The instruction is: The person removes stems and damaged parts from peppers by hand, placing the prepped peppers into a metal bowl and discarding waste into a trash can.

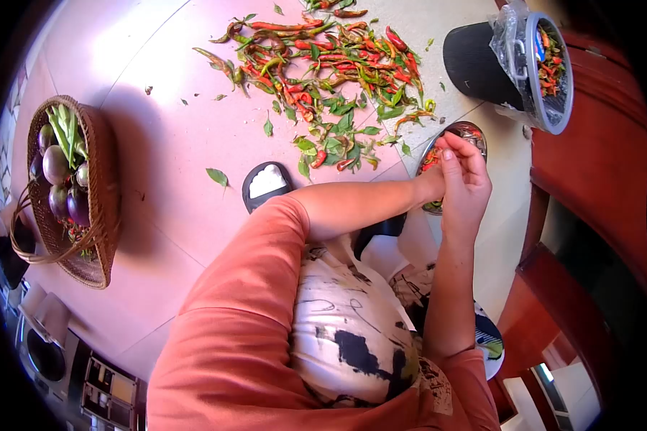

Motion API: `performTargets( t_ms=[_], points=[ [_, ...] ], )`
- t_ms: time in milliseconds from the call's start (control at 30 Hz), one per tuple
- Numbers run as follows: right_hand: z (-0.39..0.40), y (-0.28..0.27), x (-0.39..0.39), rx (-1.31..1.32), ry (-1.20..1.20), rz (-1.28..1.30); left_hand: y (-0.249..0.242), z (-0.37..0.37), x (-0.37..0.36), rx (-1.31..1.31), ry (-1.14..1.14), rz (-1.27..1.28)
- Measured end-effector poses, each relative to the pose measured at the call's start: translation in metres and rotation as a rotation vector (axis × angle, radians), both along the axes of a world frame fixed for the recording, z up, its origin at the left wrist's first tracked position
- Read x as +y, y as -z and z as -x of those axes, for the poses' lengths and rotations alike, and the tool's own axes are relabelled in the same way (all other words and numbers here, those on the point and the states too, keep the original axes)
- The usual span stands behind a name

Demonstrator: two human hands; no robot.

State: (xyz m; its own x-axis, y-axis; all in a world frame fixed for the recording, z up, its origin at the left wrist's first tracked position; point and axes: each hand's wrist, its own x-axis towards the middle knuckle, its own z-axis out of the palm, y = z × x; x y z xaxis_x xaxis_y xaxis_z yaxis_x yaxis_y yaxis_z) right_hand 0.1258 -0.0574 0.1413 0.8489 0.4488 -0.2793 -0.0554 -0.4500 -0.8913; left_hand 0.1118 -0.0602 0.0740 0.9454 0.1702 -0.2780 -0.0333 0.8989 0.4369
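My right hand (467,171) is raised over a metal bowl (474,132), its thumb and fingers bent together in a pinch. Whatever sits between its fingertips is too small or hidden to make out. My left hand (430,185) reaches across from the left and meets the right hand at the bowl. Its fingers are mostly hidden behind the right hand. Inside the bowl, red chili pieces (431,159) show beside my hands. A wide spread of red and green chilies (331,61) lies on the floor ahead, mixed with loose green leaves (341,126).
A black bucket (478,65) with a plastic liner lies tilted at the upper right, with chilies inside. At left stands a wicker basket (106,172) of eggplants (56,165) and green pods (66,129). Red wooden furniture (589,122) borders the right side.
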Motion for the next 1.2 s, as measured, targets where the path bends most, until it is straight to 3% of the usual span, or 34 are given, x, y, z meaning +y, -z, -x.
performTargets(
  t_ms=[100,167,233,300,400,467,500,567,600,633,700,767,833,933,967,1033,1200],
  points=[
    [-0.007,0.037,0.002,0.079,-0.019,0.082,0.025,0.018,0.021,-0.042,0.066,-0.148],
    [-0.002,0.081,0.023,0.178,-0.194,0.148,0.059,0.051,0.034,0.086,0.24,-0.214],
    [0.008,0.135,0.043,0.015,-0.503,0.1,0.097,0.092,0.05,0.239,0.605,-0.177],
    [0.025,0.159,0.063,-0.095,-0.644,0.195,0.08,0.136,0.087,0.455,0.626,-0.103],
    [0.049,0.175,0.077,-0.462,-0.823,0.439,0.074,0.177,0.124,0.535,0.709,-0.119],
    [0.056,0.184,0.077,-0.43,-0.775,0.423,0.079,0.196,0.129,0.69,0.662,-0.449],
    [0.059,0.186,0.075,-0.397,-0.712,0.413,0.082,0.199,0.127,0.696,0.656,-0.445],
    [0.057,0.185,0.067,-0.39,-0.697,0.364,0.092,0.203,0.119,0.697,0.366,-1.19],
    [0.056,0.175,0.062,0.013,-0.559,0.336,0.095,0.201,0.116,0.737,0.246,-1.235],
    [0.053,0.169,0.057,0.408,-0.401,0.301,0.099,0.199,0.115,0.724,0.247,-1.227],
    [0.045,0.163,0.041,0.553,-0.297,0.282,0.102,0.195,0.114,0.824,0.213,-0.941],
    [0.039,0.157,0.029,0.995,-0.002,0.015,0.1,0.186,0.115,0.792,0.034,-0.324],
    [0.045,0.149,0.026,0.965,0.014,-0.067,0.091,0.178,0.128,0.752,-0.014,-0.023],
    [0.05,0.137,0.025,0.491,-0.384,0.074,0.086,0.168,0.138,0.592,-0.079,0.158],
    [0.052,0.131,0.026,0.494,-0.385,0.075,0.087,0.168,0.14,0.594,-0.079,0.159],
    [0.054,0.114,0.032,-0.075,-0.633,0.121,0.089,0.17,0.144,0.509,-0.017,0.061],
    [0.059,0.103,0.039,-0.016,-0.519,0.078,0.075,0.172,0.142,0.531,-0.101,0.067]
  ],
)
